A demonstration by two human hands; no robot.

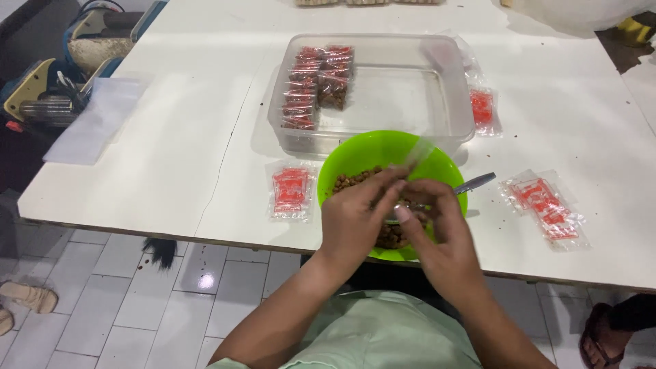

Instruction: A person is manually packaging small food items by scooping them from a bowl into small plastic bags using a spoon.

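A green bowl (355, 156) of small brown nuts (348, 182) sits at the near table edge. Both hands are over it. My left hand (355, 219) pinches a small clear plastic pouch (418, 153) that sticks up above the fingers. My right hand (437, 225) touches the same pouch from the other side; the handle of a metal spoon (475, 182) sticks out to the right from under it. Behind the bowl stands a clear plastic tub (447, 130) with several filled red-printed packets (318, 82) stacked at its left end.
Empty red-printed pouches lie left of the bowl (291, 193), right of it (545, 206) and beside the tub (482, 109). A clear sheet (96, 119) and a tape dispenser (41, 96) are at the far left. Tiled floor below; another person's foot (601, 328) at the right.
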